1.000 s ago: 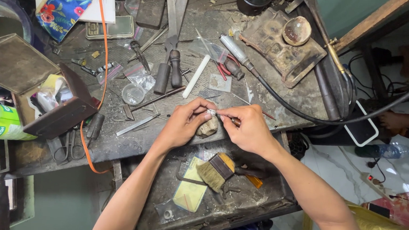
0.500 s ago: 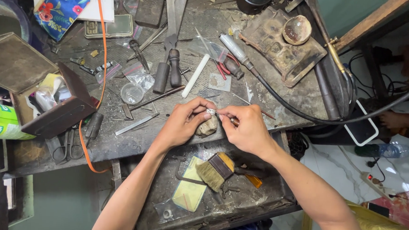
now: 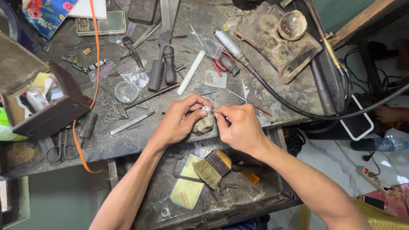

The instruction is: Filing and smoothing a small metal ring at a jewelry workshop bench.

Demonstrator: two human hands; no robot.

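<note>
The left hand (image 3: 178,120) pinches a small silver ring (image 3: 206,109) between thumb and fingertips, just above a worn wooden peg (image 3: 204,124) at the desk (image 3: 270,97) edge. The right hand (image 3: 241,128) meets it from the other side, gripping a thin metal tool (image 3: 219,113) whose tip touches the ring. Below both hands, a brush (image 3: 213,167) lies in the open drawer (image 3: 256,197). Beyond the left hand lie tweezers (image 3: 131,123).

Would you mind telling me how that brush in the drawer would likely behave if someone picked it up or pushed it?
The brush looks light, with a short wooden handle that should grip easily. Its splayed bristles would probably bend rather than resist a push. Lying flat in the drawer, it seems unlikely to roll.
</note>
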